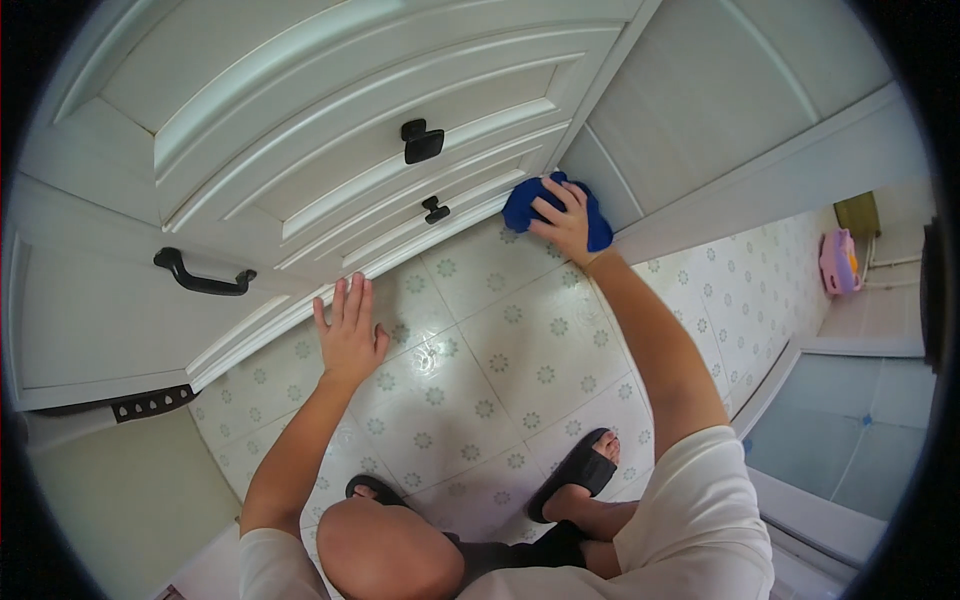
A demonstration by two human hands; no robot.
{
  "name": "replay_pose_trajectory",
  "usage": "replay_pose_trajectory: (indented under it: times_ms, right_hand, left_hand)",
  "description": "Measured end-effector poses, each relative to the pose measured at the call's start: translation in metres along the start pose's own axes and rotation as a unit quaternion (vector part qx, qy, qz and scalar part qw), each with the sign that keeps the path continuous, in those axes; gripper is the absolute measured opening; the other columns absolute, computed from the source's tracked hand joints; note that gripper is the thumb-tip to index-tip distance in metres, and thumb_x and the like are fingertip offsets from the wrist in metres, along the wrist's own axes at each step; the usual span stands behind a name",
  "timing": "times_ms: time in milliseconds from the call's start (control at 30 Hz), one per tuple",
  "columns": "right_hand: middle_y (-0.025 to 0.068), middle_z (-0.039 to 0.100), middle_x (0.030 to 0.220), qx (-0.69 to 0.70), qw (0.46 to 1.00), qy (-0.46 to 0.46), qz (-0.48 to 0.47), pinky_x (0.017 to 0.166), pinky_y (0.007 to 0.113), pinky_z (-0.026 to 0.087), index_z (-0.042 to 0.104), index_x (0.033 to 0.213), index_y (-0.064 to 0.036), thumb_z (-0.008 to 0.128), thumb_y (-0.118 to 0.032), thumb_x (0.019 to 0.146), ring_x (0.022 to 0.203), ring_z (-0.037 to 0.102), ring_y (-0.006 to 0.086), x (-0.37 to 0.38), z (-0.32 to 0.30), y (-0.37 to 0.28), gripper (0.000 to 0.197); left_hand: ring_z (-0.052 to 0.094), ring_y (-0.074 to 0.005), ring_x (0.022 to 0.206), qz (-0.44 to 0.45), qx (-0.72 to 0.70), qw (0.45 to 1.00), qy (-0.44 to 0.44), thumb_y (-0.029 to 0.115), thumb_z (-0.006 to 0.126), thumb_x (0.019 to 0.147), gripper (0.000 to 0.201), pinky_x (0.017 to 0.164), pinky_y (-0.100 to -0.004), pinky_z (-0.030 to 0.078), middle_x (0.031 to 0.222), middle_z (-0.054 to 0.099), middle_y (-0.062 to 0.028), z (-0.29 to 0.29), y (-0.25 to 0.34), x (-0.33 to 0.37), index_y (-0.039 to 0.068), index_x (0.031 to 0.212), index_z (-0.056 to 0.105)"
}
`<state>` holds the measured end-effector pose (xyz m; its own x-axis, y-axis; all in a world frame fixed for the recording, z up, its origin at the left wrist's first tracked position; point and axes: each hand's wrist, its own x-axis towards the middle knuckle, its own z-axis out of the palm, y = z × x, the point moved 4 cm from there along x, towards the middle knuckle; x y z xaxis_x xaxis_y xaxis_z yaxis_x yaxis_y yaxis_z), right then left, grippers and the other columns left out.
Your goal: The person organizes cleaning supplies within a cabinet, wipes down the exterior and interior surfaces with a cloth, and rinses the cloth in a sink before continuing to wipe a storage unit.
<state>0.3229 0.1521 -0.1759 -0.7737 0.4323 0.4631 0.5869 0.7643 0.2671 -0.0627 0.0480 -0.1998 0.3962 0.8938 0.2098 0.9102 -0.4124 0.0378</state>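
My right hand presses a crumpled dark blue cloth into the corner where the white drawer cabinet meets the side wall, down by the floor. Its fingers are spread over the cloth, and part of the cloth bulges out past the wrist side. My left hand holds nothing. Its fingers are stretched out, with the tips at the cabinet's bottom edge, just above the tiled floor. Between the two hands, the lowest drawer with a small black knob is closed.
A larger black knob and a black bar handle stick out from the cabinet front. To the right, a white door frame edges the opening. Beyond it stands a pink plastic basin. My feet in black slippers are close below.
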Motion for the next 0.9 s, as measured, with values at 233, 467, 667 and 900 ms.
replay_pose_trajectory:
  times_ms: [233, 467, 667, 900]
  right_hand:
    - [0.0162, 0.057, 0.133, 0.343, 0.499, 0.367, 0.707, 0.108, 0.04, 0.041, 0.051, 0.14, -0.0049, 0.047, 0.009, 0.083, 0.12, 0.056, 0.0315, 0.003, 0.058, -0.026, 0.059]
    - [0.0095, 0.048, 0.148, 0.597, 0.1, 0.514, 0.608, 0.114, 0.045, 0.033, 0.048, 0.142, -0.0077, 0.033, -0.042, 0.099, 0.135, 0.045, 0.0302, 0.112, 0.05, -0.05, 0.058]
    - [0.0065, 0.046, 0.149, 0.637, 0.036, 0.431, 0.638, 0.115, 0.048, 0.031, 0.046, 0.146, -0.0115, 0.034, -0.053, 0.096, 0.136, 0.042, 0.0287, 0.184, 0.045, -0.138, 0.066]
    - [0.0067, 0.042, 0.152, 0.748, -0.084, 0.344, 0.561, 0.119, 0.046, 0.024, 0.041, 0.149, -0.008, 0.038, -0.058, 0.095, 0.138, 0.038, 0.0287, 0.252, 0.063, -0.262, 0.074]
  left_hand:
    - [0.022, -0.0355, 0.152, -0.013, -0.051, 0.998, -0.028, 0.019, 0.063, 0.075, 0.088, 0.119, -0.0606, 0.012, 0.163, 0.028, -0.0129, -0.019, -0.001, -0.002, 0.003, 0.155, 0.031]
    - [0.018, -0.0416, 0.151, -0.12, -0.149, 0.979, 0.074, 0.013, 0.063, 0.077, 0.086, 0.119, -0.0597, 0.014, 0.164, 0.022, -0.0195, -0.047, -0.032, -0.065, 0.003, 0.156, 0.03]
    - [0.016, -0.0409, 0.152, -0.288, -0.23, 0.918, 0.149, 0.008, 0.057, 0.086, 0.077, 0.121, -0.0537, 0.013, 0.163, 0.019, -0.0231, -0.066, -0.081, -0.139, 0.001, 0.156, 0.027]
    - [0.018, -0.0271, 0.153, -0.458, -0.366, 0.769, 0.253, 0.004, 0.037, 0.099, 0.062, 0.122, -0.0444, 0.015, 0.166, 0.02, -0.0119, -0.077, -0.137, -0.188, 0.006, 0.159, 0.021]
